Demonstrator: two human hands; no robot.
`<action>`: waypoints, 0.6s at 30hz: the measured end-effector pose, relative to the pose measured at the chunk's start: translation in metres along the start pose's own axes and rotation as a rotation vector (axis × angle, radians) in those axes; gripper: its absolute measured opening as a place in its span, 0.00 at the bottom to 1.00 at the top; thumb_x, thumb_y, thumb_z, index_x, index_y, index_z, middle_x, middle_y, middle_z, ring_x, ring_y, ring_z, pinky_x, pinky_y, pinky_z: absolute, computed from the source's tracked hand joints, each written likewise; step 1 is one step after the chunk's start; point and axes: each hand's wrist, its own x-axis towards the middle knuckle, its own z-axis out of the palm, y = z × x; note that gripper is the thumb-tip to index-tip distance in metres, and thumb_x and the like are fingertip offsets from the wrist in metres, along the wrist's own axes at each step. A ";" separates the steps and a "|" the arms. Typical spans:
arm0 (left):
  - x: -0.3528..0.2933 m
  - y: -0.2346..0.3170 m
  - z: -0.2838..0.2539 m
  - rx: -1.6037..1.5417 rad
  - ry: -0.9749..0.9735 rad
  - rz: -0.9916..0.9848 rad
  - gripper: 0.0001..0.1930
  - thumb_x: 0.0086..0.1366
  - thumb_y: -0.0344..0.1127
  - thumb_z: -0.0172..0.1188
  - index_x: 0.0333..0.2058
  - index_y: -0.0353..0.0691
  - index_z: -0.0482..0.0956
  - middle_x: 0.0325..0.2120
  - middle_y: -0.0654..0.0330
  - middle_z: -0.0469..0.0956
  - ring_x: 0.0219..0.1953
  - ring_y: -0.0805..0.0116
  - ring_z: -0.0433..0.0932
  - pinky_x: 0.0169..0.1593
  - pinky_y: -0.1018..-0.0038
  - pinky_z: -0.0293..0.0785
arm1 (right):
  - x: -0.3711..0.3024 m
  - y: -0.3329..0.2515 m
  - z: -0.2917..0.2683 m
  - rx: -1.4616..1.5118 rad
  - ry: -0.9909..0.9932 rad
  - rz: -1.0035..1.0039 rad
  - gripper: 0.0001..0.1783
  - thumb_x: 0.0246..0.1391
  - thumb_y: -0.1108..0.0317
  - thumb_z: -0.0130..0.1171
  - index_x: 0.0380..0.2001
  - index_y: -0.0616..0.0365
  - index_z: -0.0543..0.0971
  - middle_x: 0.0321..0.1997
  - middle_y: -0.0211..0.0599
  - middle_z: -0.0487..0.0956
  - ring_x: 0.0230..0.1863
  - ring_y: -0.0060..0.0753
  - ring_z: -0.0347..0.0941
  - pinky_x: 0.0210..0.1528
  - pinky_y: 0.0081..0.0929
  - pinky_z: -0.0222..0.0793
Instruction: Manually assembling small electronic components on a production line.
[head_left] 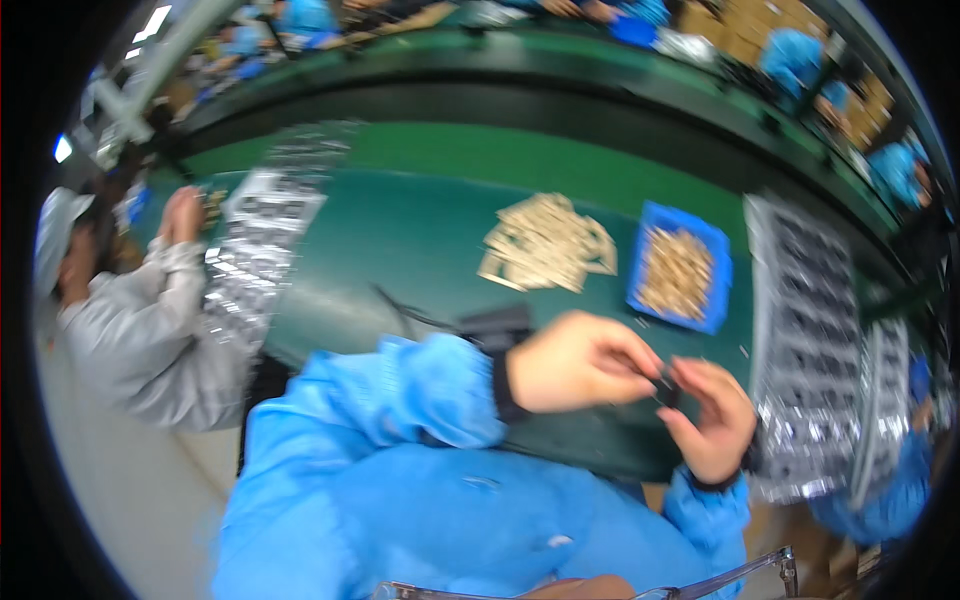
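Above the near edge of the green table, my left hand (580, 362) and my right hand (718, 412) come together fingertip to fingertip. Pinched between them is a small black part (668, 390), blurred and too small to name. Thumb and fingers of both hands close on it from either side. Just beyond my left wrist lies a dark, flat-sided object (500, 325), partly covered by my sleeve, with a black cable (405, 308) beside it.
A pile of flat beige pieces (548, 245) lies on the table (400, 235). Right of it, a blue bin (722, 285) holds small tan parts (675, 272). Clear trays of black parts (805, 340) lie right, more trays (262, 235) left. A co-worker in pale clothing (150, 335) sits left.
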 end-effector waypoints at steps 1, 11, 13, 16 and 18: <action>-0.002 -0.004 0.000 0.031 -0.013 0.046 0.10 0.61 0.22 0.66 0.42 0.30 0.81 0.49 0.52 0.79 0.52 0.66 0.79 0.57 0.71 0.77 | -0.003 -0.004 0.003 -0.002 0.020 0.045 0.26 0.40 0.82 0.73 0.47 0.69 0.79 0.52 0.53 0.79 0.55 0.46 0.77 0.57 0.38 0.75; -0.008 -0.017 0.006 0.553 0.059 0.480 0.10 0.56 0.29 0.70 0.35 0.35 0.80 0.48 0.52 0.78 0.47 0.60 0.80 0.49 0.69 0.78 | -0.019 0.035 -0.006 0.261 -0.050 0.271 0.27 0.46 0.83 0.65 0.52 0.63 0.72 0.56 0.46 0.75 0.55 0.36 0.76 0.53 0.24 0.73; -0.009 -0.019 0.003 0.572 0.043 0.491 0.13 0.56 0.32 0.70 0.38 0.36 0.79 0.49 0.53 0.78 0.47 0.58 0.80 0.49 0.68 0.78 | -0.020 0.039 -0.006 0.213 -0.038 0.230 0.25 0.47 0.85 0.64 0.50 0.63 0.73 0.54 0.46 0.76 0.53 0.33 0.77 0.52 0.23 0.73; -0.015 -0.009 0.010 0.636 0.121 0.359 0.24 0.54 0.40 0.73 0.46 0.36 0.76 0.49 0.52 0.77 0.47 0.56 0.79 0.49 0.65 0.76 | -0.024 0.040 -0.008 0.002 0.030 0.124 0.23 0.47 0.83 0.65 0.49 0.64 0.74 0.53 0.45 0.78 0.51 0.33 0.77 0.51 0.25 0.73; -0.014 -0.021 0.013 0.838 0.194 0.395 0.30 0.52 0.44 0.74 0.50 0.36 0.73 0.48 0.51 0.77 0.47 0.54 0.78 0.49 0.64 0.76 | -0.020 0.027 -0.009 -0.172 0.060 0.071 0.23 0.45 0.82 0.67 0.47 0.65 0.76 0.51 0.47 0.79 0.50 0.36 0.78 0.50 0.27 0.74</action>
